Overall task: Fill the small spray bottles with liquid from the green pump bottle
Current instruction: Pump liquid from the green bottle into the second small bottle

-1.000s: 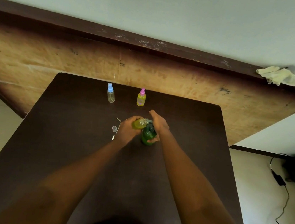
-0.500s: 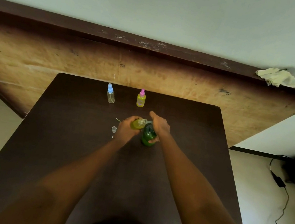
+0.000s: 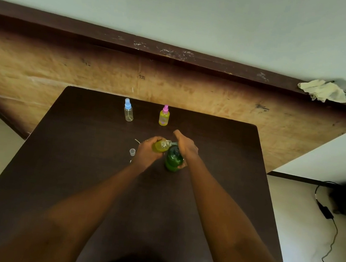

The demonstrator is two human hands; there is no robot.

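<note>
The green pump bottle [image 3: 173,158] stands mid-table. My right hand [image 3: 185,146] rests on its pump head, thumb low on the bottle's side. My left hand [image 3: 148,153] holds an uncapped small bottle [image 3: 161,146] of yellow liquid, tilted with its mouth at the pump spout. At the table's far edge stand a clear spray bottle with a blue cap [image 3: 128,110] and a yellow-filled spray bottle with a pink cap [image 3: 164,116]. A small clear cap [image 3: 132,152] sits left of my left hand, and a thin dip tube [image 3: 137,141] lies beyond it.
The dark brown table [image 3: 79,173] butts against a worn wooden board [image 3: 44,71]. A crumpled cloth [image 3: 323,91] lies on the ledge at upper right. A black cable and adapter [image 3: 324,211] trail on the floor to the right.
Both hands have stayed at the pump bottle with the small bottle held at the spout; only slight shifts of hands and view.
</note>
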